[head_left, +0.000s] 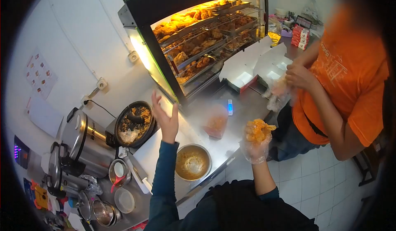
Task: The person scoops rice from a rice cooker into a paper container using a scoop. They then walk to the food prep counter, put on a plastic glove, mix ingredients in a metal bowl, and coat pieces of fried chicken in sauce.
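Observation:
My left hand [166, 119] is bare and raised over the counter, its fingers spread and nothing in them. In a clear plastic glove, my right hand [255, 147] grips a piece of fried chicken [260, 129] with a glossy orange coating, held past the counter's front edge. Between my hands sits a steel bowl [193, 161] with brownish smears of sauce inside. Beyond it, a small reddish box [216, 126] with food in it looks hazy and blurred. A blue lit display [230, 107] shows beside that box.
A co-worker in an orange shirt [342, 78] stands at the right, hands near open white boxes [243, 64]. Behind the counter is a heated display case [194, 37] of fried chicken. A black mortar [152, 128], knife [137, 167] and rice cooker [93, 148] are at the left.

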`<state>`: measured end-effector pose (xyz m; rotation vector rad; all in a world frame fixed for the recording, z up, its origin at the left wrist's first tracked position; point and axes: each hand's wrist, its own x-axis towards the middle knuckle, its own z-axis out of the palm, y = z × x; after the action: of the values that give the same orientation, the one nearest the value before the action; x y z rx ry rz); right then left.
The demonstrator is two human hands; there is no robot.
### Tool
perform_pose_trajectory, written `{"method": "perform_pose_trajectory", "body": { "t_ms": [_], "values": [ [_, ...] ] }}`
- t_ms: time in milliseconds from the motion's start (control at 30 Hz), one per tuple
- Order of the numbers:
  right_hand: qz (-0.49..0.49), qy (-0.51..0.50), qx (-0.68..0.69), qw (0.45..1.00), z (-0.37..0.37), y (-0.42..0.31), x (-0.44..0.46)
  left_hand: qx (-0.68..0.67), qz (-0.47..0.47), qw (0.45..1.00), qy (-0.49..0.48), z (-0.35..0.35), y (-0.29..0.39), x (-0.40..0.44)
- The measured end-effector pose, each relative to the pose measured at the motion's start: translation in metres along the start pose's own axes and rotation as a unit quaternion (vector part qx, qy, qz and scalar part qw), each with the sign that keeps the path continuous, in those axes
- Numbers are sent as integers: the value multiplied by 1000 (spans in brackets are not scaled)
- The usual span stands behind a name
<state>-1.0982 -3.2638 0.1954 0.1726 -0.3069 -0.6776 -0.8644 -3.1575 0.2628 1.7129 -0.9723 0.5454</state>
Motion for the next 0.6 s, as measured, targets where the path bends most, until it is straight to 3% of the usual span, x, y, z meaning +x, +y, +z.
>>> {"method": "perform_pose_trajectory", "body": {
  "t_ms": [67,167,200,233,267,333,400,467,600],
  "values": [
    [11,-33,-1,999,1,1,-1,-22,66,997,-19,22,12,21],
    [6,-26,-34,999,-1,-1,-5,-68,88,990,-86,60,27,40],
    [15,-19,-37,999,-3,-3,-6,-56,27,984,-164,67,31,43],
    [22,-19,-39,999,-4,-4,-7,53,7,974,-221,78,30,49],
    [29,-19,-41,999,-4,-5,-8,162,-14,948,-273,92,24,53],
    [37,-34,-42,998,-2,-7,-11,375,-4,842,-388,125,-27,54],
    [25,-59,-77,995,1,-9,-17,460,-52,727,-507,138,-68,49],
    [18,-76,-74,994,4,-11,-20,451,-98,728,-507,148,-94,49],
    [18,-70,-15,997,8,-18,-22,450,-87,741,-490,142,-93,50]
  ]
}}
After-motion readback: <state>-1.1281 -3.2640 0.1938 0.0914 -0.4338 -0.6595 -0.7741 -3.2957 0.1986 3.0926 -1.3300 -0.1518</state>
